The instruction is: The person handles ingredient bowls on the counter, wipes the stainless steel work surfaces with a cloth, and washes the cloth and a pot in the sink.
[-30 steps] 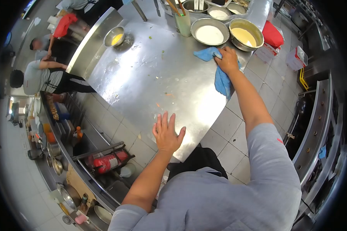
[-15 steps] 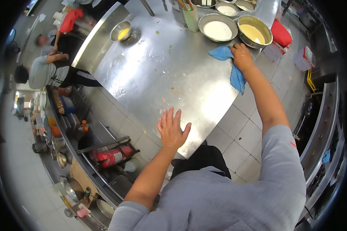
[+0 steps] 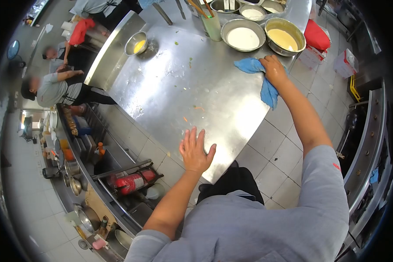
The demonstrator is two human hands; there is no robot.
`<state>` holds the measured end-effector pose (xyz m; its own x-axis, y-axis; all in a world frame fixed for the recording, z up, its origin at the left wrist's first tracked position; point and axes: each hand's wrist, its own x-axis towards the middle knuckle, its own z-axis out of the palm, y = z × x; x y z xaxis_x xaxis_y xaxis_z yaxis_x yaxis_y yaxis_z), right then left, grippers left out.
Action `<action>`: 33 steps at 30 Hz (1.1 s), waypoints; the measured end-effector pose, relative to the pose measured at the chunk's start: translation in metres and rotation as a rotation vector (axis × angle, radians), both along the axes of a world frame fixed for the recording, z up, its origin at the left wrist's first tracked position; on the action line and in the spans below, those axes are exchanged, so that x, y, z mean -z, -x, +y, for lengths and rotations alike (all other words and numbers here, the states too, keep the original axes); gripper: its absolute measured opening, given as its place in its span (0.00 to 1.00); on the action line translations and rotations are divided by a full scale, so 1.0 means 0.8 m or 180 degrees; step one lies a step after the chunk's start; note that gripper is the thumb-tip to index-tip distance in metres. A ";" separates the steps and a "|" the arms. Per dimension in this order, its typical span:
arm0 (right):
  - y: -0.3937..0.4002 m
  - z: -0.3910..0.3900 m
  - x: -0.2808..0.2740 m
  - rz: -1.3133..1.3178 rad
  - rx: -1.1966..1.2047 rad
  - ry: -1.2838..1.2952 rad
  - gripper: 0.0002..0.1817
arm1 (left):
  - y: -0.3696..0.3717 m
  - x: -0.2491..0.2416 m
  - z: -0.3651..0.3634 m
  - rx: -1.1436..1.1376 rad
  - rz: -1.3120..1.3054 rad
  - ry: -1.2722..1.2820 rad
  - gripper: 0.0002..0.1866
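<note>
My right hand (image 3: 275,70) grips a blue cloth (image 3: 269,92) at the right edge of the steel table (image 3: 161,91); part of the cloth lies on the top and part hangs over the side. Close beyond that hand stand a bowl of yellow batter (image 3: 285,38) and a bowl of white powder or liquid (image 3: 243,36). With fingers spread, my left hand (image 3: 195,150) rests at the near corner of the table and holds nothing. Small orange scraps (image 3: 185,118) and green bits lie on the steel beyond it.
A small bowl with something yellow (image 3: 137,43) sits at the far left, and a cup of utensils (image 3: 212,27) at the back. Two people (image 3: 52,85) stand left of the table. A rack (image 3: 133,181) with a red cylinder is at lower left. Red bag (image 3: 317,37) stands right.
The view has shifted slightly. My right hand still holds the cloth at nearly the same spot, and my left hand stays spread near the table corner.
</note>
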<state>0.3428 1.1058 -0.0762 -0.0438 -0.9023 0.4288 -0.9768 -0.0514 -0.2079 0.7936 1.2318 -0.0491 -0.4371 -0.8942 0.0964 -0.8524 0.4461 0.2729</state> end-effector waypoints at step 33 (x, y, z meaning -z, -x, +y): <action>-0.050 -0.063 0.028 -0.0202 0.1778 -0.0369 0.24 | -0.003 0.002 0.004 -0.0061 0.0143 0.0026 0.34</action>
